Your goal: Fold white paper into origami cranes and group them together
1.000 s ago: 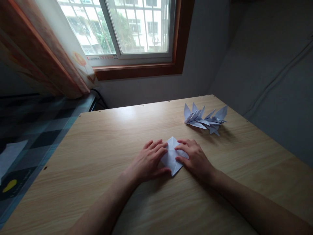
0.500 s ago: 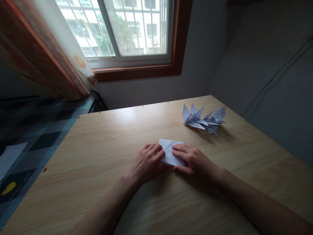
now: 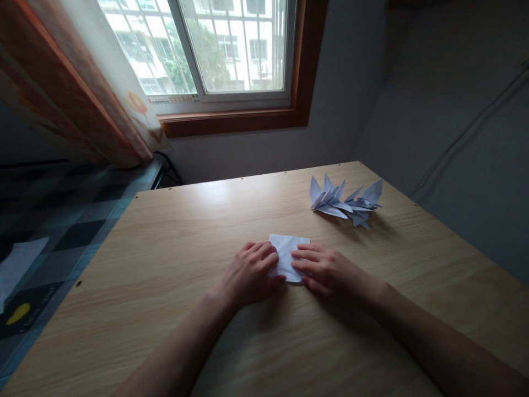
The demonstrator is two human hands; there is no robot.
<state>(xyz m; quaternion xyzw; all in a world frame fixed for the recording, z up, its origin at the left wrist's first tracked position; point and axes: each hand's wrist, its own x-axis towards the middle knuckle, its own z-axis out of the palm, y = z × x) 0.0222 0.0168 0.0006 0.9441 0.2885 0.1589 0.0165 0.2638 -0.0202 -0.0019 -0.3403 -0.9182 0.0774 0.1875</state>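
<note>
A small folded white paper (image 3: 289, 247) lies flat on the wooden table (image 3: 173, 259), close in front of me. My left hand (image 3: 251, 274) rests on its left edge, fingers stretched flat and thumb at the lower edge. My right hand (image 3: 326, 270) lies on its right side, with the fingers flat and pointing left across the paper. The fingertips of both hands almost meet over the paper, and they hide its lower half. Neither hand lifts it.
Several finished white paper figures (image 3: 345, 201) lie in a heap at the table's far right. A window (image 3: 219, 49) and an orange curtain (image 3: 82, 94) are behind the table. A checked cloth surface (image 3: 49, 237) with a white sheet (image 3: 16, 264) is to the left.
The paper was a longer diamond shape a second ago; its near point has been folded up, making it shorter. Both hands have drawn closer together on it.
</note>
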